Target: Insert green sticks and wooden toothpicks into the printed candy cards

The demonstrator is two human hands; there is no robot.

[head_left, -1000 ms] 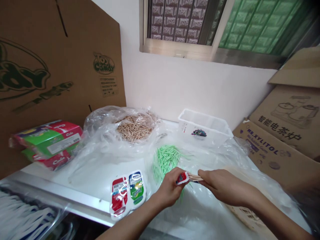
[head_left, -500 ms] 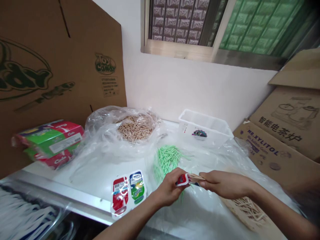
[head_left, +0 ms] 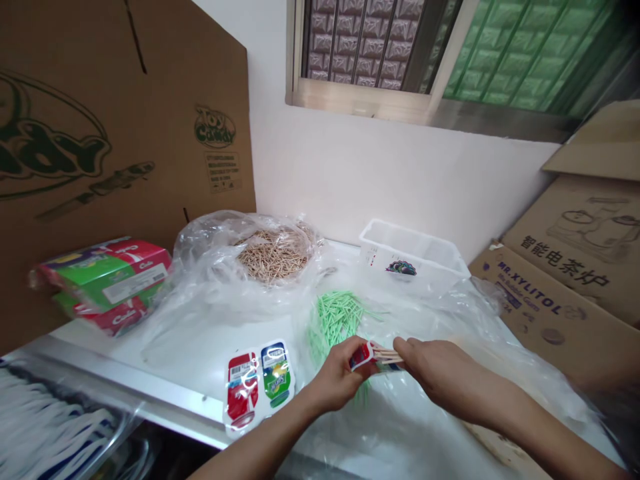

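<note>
My left hand (head_left: 333, 381) is closed on a small red packet (head_left: 361, 357) with a pale rim, held above the table. Several thin tan sticks (head_left: 387, 357) stretch from the packet to my right hand (head_left: 437, 370), whose fingers are closed around their other ends. Whether the sticks sit inside the packet or lie against it, I cannot tell. Just behind my hands is a heap of light green sticks (head_left: 340, 315) on clear plastic. To the left lie a red cup-shaped packet (head_left: 243, 393) and a green-and-blue one (head_left: 276, 380), side by side.
An open plastic bag of tan sticks (head_left: 273, 260) lies at the back. Beside it stands a translucent white bin (head_left: 425, 263). Wrapped red-and-green boxes (head_left: 125, 280) sit at the left, before a large carton (head_left: 165, 127). More cartons (head_left: 555, 300) line the right side.
My right hand has shifted slightly left, closer to the packet, and turned so its back shows more. The round tray of sticks at lower right is now mostly covered by my forearm.
</note>
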